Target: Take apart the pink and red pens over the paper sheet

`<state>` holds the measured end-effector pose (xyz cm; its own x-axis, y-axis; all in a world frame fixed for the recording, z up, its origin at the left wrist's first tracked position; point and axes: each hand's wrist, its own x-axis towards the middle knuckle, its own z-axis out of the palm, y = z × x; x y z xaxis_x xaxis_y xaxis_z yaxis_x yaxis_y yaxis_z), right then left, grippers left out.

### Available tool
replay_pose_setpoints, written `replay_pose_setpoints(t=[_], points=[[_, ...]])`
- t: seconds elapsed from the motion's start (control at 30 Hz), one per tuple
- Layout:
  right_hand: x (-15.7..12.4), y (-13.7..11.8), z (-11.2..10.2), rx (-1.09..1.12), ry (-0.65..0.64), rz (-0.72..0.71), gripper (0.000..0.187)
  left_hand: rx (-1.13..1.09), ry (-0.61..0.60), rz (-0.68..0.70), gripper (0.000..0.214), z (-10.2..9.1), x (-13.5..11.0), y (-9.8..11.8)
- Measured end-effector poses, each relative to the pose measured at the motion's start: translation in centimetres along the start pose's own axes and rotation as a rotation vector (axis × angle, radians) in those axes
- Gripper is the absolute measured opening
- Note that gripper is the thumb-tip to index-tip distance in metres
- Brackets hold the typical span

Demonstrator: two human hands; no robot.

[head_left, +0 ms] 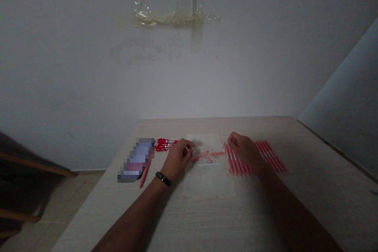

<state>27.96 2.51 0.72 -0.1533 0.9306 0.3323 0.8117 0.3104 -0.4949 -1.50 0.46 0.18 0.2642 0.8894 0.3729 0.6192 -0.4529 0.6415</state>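
My left hand point(177, 159), with a black band on the wrist, is over the left edge of a pale sheet point(209, 185). Its fingers are curved and apart, with nothing visible between them. On the sheet lie pink pen barrel parts point(217, 153), a small pink piece point(209, 159) and a thin white refill point(209, 164). My right hand point(243, 149) is closed in a pinch above a row of pink pens point(233, 161); what the fingertips hold, if anything, is too small to make out. A thin pale strip point(220, 140) shows just left of those fingertips.
Several red pens with clear parts point(165, 144) lie behind my left hand. A phone point(137, 159), blurred out, rests at the table's left, with a pink pen point(144, 175) beside it. More pink pens point(271, 155) extend right of my right hand. A wall point(206, 86) stands behind the table.
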Motion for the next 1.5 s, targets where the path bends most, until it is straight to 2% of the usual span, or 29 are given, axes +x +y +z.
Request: replay_pose_setpoints(t=[0.2,0.57,0.67,0.83,0.97,1.07,1.33,1.5], points=[[-0.1,-0.1,0.0,0.027,0.005,-0.015,0.015,-0.019,0.019,-0.017,0.015,-0.1,0.1,0.2],[-0.1,-0.2,-0.1,0.046,-0.006,-0.001,0.015,0.034,0.023,-0.040,0.019,-0.3,0.0,0.0],[-0.2,-0.4,0.2,0.069,-0.030,-0.013,0.017,0.006,-0.022,-0.038,0.021,-0.1,0.0,-0.1],[-0.8,-1.8,1.4,0.072,-0.110,-0.049,0.012,0.040,-0.089,0.051,0.017,1.0,0.0,0.2],[-1.2,-3.3,2.5,0.058,-0.210,-0.159,0.011,0.124,-0.132,0.197,0.020,1.9,0.2,0.7],[-1.2,-4.0,3.1,0.014,-0.237,-0.207,0.009,0.185,-0.169,0.252,0.017,2.4,0.5,1.0],[-1.3,-4.0,3.8,0.079,-0.304,-0.196,0.003,0.296,-0.183,0.278,0.014,3.4,0.9,0.8],[-1.4,-3.8,3.9,0.082,-0.331,-0.184,0.003,0.241,-0.143,0.241,0.015,3.2,0.9,0.9]])
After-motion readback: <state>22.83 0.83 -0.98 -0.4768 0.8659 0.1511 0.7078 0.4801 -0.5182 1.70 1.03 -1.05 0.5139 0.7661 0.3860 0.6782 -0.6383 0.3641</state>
